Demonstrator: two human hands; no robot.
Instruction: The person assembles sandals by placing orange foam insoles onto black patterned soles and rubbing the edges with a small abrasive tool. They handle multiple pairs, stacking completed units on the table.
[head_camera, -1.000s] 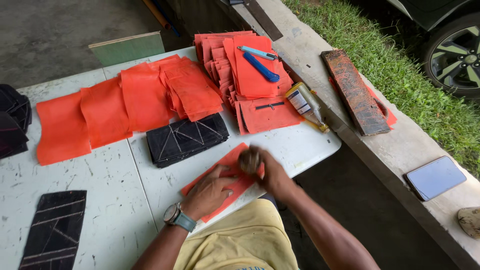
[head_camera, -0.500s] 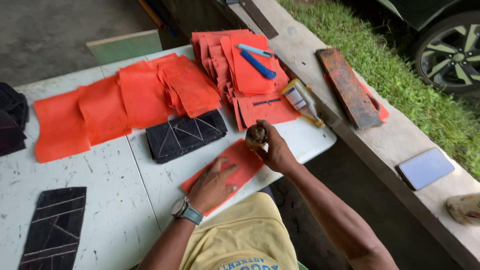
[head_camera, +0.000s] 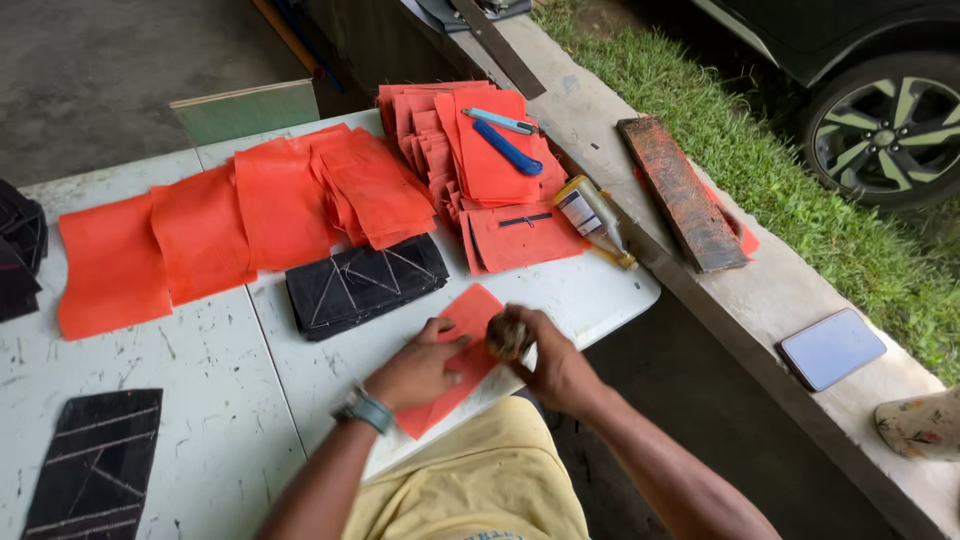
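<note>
Two hands work over one orange sheet (head_camera: 468, 345) lying at the near edge of the white tabletop (head_camera: 210, 370), just in front of the black stitched piece (head_camera: 365, 283). The left hand (head_camera: 420, 368), with a watch (head_camera: 363, 408) at its wrist, presses flat and open on that sheet. To its right, the right hand (head_camera: 550, 362) has its grip closed around a small brownish lump (head_camera: 506, 336) touching the sheet's right edge. Farther right of the black piece lies a glue bottle (head_camera: 592, 215).
</note>
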